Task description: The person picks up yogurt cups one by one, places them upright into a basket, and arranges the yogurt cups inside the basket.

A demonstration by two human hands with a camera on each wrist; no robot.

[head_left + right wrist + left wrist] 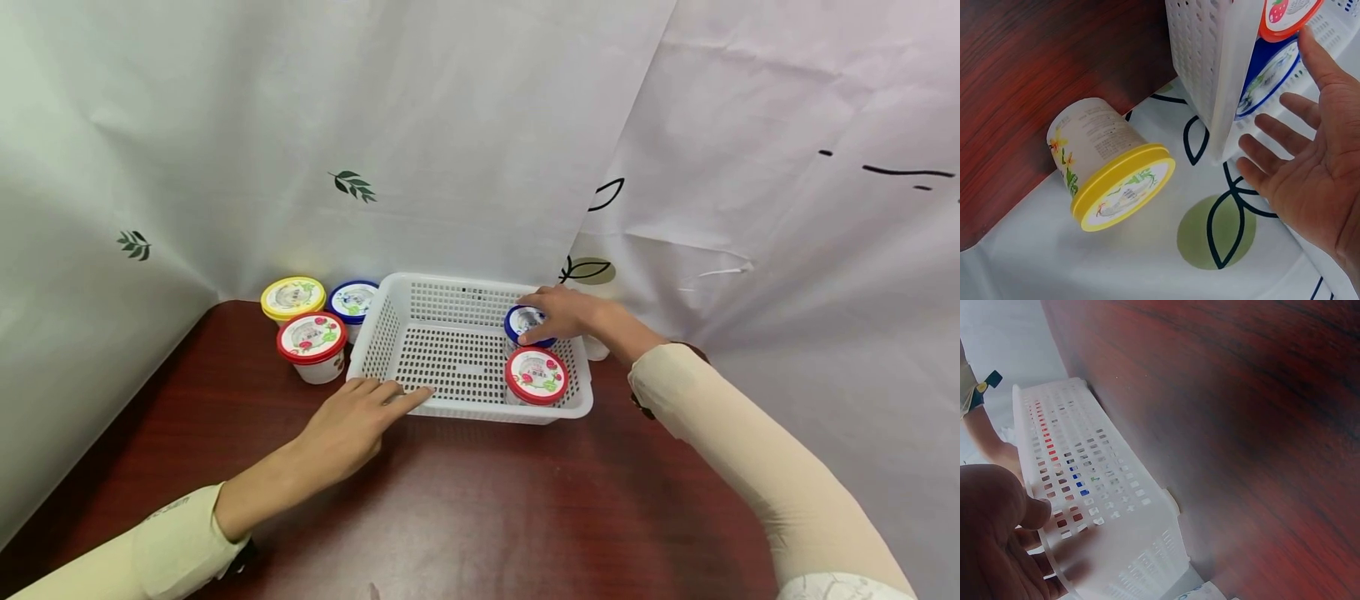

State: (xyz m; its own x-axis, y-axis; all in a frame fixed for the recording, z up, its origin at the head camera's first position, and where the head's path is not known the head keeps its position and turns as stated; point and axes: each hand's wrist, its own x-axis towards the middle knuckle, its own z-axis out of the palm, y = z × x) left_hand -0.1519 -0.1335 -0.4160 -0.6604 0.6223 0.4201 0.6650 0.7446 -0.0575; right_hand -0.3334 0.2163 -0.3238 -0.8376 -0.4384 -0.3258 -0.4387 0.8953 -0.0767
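A white perforated plastic basket [467, 408] stands on the table. My left hand [348, 425] rests on its near left corner, thumb extended along the near rim; in the left wrist view that hand [991, 531] touches the rim. Inside the basket's right end sit a blue-lidded tub [517, 323] at the back and a red-lidded tub [536, 377] in front. My right hand [562, 312] is over the blue lid, partly covering it. In the right wrist view, the fingers of this hand [1316, 144] are spread beside the blue lid, with the thumb at the red lid's edge.
Left of the basket stand a yellow-lidded tub [292, 296], a blue-lidded tub [352, 300] and a red-lidded tub [313, 346]. Another yellow-lidded tub [1104, 162] stands outside the basket's right end. A white curtain [465, 150] hangs behind the dark red table [480, 508].
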